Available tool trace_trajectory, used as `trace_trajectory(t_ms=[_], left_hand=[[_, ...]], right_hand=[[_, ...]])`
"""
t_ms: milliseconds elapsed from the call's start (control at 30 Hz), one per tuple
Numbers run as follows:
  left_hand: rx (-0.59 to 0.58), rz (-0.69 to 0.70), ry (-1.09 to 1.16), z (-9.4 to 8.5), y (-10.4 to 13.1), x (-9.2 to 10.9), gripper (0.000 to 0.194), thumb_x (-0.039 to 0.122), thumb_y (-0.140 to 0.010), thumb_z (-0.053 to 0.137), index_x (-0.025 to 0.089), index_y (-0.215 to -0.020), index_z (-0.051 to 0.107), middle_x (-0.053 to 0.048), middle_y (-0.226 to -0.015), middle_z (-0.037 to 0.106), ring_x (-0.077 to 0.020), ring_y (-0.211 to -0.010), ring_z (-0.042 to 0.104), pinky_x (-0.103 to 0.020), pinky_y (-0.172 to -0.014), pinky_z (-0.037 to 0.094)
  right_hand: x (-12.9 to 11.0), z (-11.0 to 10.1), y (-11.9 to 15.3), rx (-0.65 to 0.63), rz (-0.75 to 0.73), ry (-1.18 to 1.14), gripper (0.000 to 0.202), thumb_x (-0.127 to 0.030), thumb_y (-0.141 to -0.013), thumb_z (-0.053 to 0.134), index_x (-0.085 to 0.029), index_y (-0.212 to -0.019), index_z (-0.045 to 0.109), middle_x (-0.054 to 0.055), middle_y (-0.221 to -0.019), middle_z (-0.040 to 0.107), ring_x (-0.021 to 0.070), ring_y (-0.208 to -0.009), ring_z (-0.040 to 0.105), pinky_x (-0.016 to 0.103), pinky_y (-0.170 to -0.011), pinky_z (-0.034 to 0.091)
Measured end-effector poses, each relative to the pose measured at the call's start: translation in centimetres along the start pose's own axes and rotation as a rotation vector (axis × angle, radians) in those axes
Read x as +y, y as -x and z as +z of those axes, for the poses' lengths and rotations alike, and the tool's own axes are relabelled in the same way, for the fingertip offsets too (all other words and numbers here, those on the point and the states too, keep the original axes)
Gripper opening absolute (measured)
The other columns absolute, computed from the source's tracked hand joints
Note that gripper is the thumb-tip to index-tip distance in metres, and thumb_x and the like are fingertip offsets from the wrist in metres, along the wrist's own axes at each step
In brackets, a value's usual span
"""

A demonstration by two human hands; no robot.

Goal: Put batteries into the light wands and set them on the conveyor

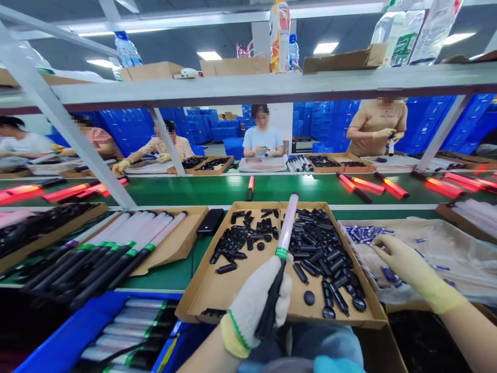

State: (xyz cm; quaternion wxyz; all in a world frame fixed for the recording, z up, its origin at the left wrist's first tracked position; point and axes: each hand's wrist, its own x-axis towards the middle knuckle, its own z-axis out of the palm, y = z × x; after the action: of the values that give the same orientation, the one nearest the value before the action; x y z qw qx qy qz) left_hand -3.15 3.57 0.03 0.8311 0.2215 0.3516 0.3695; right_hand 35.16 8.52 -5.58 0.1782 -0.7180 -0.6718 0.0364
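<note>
My left hand (260, 295), in a white knit glove with a green edge, is wrapped round the black handle of a light baton (288, 228). The baton tilts up and away, with a whitish tube and a green band. Beneath it is a cardboard tray (202, 290) holding black plastic parts (310, 238). At the right, my right hand (399, 259) wears a pale yellow glove, its fingertips over a plastic-lined tray (423, 228) of small blue-purple batteries (365, 233). Whether its fingers hold a battery is too small to tell.
Finished-looking batons (132, 233) lie on cardboard at left, above a blue crate (50, 336) of more batons. Red-lit batons (392, 186) rest on the green belt (209, 191). A shelf beam (240, 85) crosses overhead; people sit beyond.
</note>
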Motion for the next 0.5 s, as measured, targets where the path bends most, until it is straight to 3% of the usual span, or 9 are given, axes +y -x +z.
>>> trace_trajectory(t_ms=[133, 200, 267, 400, 500], left_hand=[[0.005, -0.017, 0.027, 2.3, -1.4, 0.4, 0.04, 0.05, -0.096, 0.046, 0.017, -0.113, 0.06, 0.0, -0.067, 0.059, -0.0096, -0.041, 0.054, -0.018, -0.034, 0.042], [0.01, -0.024, 0.094, 3.5, -1.2, 0.2, 0.032, 0.042, -0.096, 0.049, 0.013, -0.104, 0.061, -0.002, -0.071, 0.061, -0.0092, -0.048, 0.058, -0.017, -0.041, 0.046], [-0.019, -0.026, 0.139, 4.4, -0.8, -0.3, 0.025, 0.036, -0.094, 0.056, 0.013, -0.101, 0.061, -0.002, -0.075, 0.061, -0.0085, -0.054, 0.06, -0.016, -0.046, 0.047], [-0.125, 0.022, 0.151, 4.9, 0.3, -1.4, 0.023, 0.034, -0.089, 0.065, 0.018, -0.104, 0.06, -0.003, -0.083, 0.065, -0.0067, -0.055, 0.058, -0.014, -0.046, 0.043], [-0.12, 0.017, 0.116, 4.4, 1.0, -1.9, 0.027, 0.041, -0.088, 0.066, 0.016, -0.096, 0.061, -0.002, -0.072, 0.062, -0.0069, -0.05, 0.053, -0.015, -0.043, 0.04]], right_hand=[[-5.0, -1.9, 3.4, 0.123, 0.051, -0.511, 0.043, -0.053, -0.087, 0.053, -0.02, -0.113, 0.063, 0.007, -0.092, 0.072, 0.0212, -0.077, 0.068, 0.032, -0.07, 0.057], [-8.6, -2.6, 5.8, 0.088, 0.043, -0.803, 0.046, -0.057, -0.083, 0.06, -0.02, -0.111, 0.065, 0.006, -0.084, 0.071, 0.0196, -0.067, 0.066, 0.032, -0.065, 0.058], [-11.8, -2.8, 8.3, 0.061, 0.022, -0.963, 0.041, -0.056, -0.084, 0.063, -0.02, -0.104, 0.067, 0.006, -0.086, 0.071, 0.0192, -0.071, 0.068, 0.031, -0.068, 0.059], [-15.7, -2.8, 12.4, 0.263, -0.137, -0.919, 0.022, -0.043, -0.086, 0.067, -0.024, -0.097, 0.07, 0.006, -0.104, 0.07, 0.0198, -0.094, 0.068, 0.027, -0.081, 0.059], [-17.3, -2.7, 14.6, 0.31, -0.266, -0.78, 0.012, -0.033, -0.091, 0.064, -0.025, -0.099, 0.068, 0.003, -0.094, 0.07, 0.0158, -0.08, 0.068, 0.021, -0.069, 0.058]])
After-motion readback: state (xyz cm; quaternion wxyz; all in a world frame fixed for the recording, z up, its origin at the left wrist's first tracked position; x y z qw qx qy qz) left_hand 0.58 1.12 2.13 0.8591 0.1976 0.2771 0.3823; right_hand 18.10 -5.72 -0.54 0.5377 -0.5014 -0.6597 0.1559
